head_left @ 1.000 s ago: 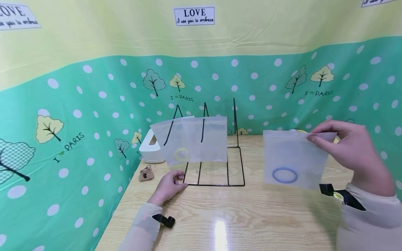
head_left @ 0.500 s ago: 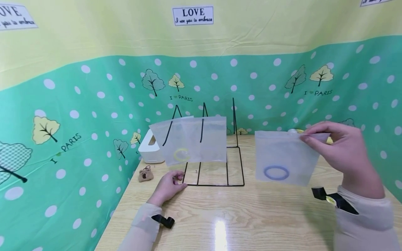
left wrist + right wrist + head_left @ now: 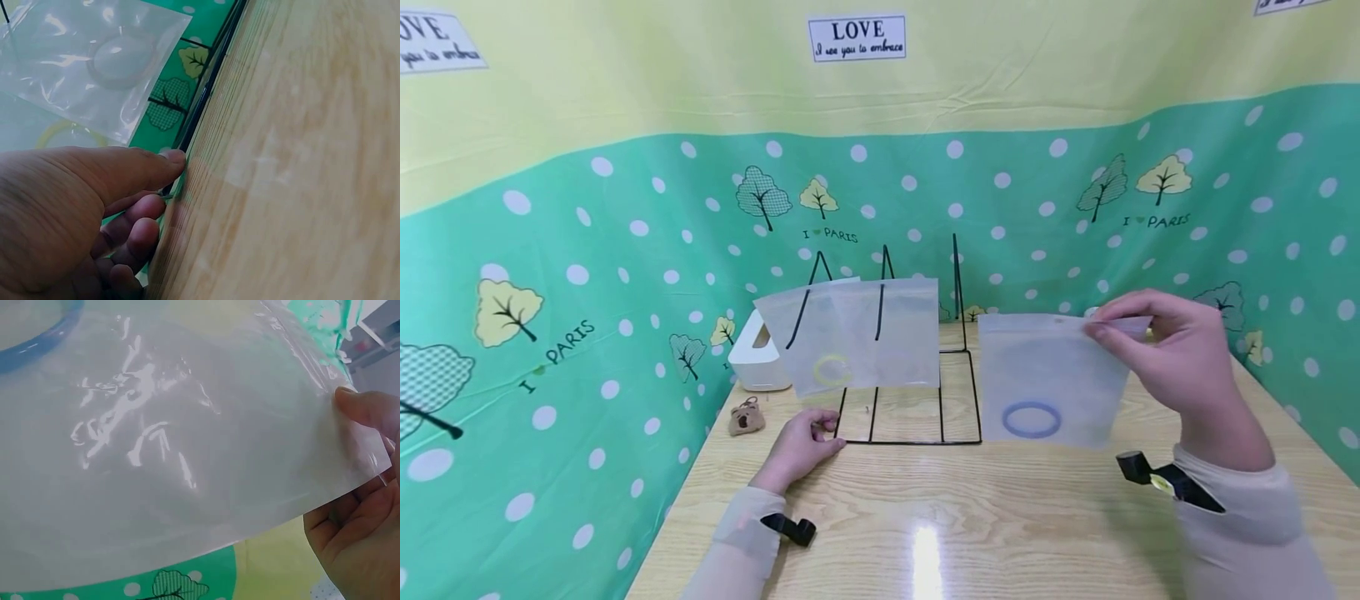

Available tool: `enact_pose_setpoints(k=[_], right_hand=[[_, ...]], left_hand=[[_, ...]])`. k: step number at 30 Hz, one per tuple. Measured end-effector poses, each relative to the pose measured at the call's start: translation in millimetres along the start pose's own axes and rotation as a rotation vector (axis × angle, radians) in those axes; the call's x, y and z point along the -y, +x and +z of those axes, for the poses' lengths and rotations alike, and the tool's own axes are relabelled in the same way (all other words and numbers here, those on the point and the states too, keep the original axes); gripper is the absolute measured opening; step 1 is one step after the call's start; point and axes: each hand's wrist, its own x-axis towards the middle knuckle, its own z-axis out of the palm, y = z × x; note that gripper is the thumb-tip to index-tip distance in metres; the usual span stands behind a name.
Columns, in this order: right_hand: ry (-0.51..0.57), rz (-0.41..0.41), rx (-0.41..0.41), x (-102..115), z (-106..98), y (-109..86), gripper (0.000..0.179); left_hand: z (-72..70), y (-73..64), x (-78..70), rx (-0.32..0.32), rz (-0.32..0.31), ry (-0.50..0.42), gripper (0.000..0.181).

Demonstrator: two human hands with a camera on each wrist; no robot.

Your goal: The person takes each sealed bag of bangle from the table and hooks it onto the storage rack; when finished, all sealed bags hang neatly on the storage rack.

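Note:
My right hand (image 3: 1168, 354) pinches the top right corner of a frosted zip bag (image 3: 1048, 367), thumb in front. A blue ring (image 3: 1032, 420) lies low in that bag, which hangs to the right of a black wire rack (image 3: 925, 442). In the right wrist view, the bag's glossy film (image 3: 187, 425) fills most of the frame. The rack's front left corner is held by my left hand (image 3: 797, 450), thumb against the wire and fingers curled. Two more frosted bags hang on the rack's prongs; a yellow ring (image 3: 832, 369) shows in the left bag (image 3: 793, 333), and the other bag (image 3: 913, 333) overlaps it.
The rack's rightmost upright prong (image 3: 957, 283) carries no bag. A white box (image 3: 760, 362) stands behind the left bag, with a brown bear-shaped trinket (image 3: 747, 417) before it. Patterned cloth (image 3: 1037, 183) rises behind the wooden table (image 3: 970, 517). Something yellow is mostly hidden behind my right hand.
My right hand has carried the bag with the blue ring leftward, closer to the rack. My left hand and the two hanging bags have stayed in place.

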Motion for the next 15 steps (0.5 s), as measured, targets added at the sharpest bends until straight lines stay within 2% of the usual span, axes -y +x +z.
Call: enact_pose_setpoints(k=[3, 9, 15], right_hand=[[0.007, 0.011, -0.001, -2, 7, -0.5, 0.019], [-0.098, 0.006, 0.014, -5, 19, 0.5, 0.023], [-0.094, -0.003, 0.028, -7, 30, 4.1, 0.023]], left_hand=[[0.0, -0.1, -0.3, -0.001, 0.003, 0.001, 0.045], [-1.1, -2.0, -5.3, -0.016, 0.010, -0.029, 0.040], [0.4, -4.9, -17.1, 0.013, 0.068, -0.075, 0.035]])
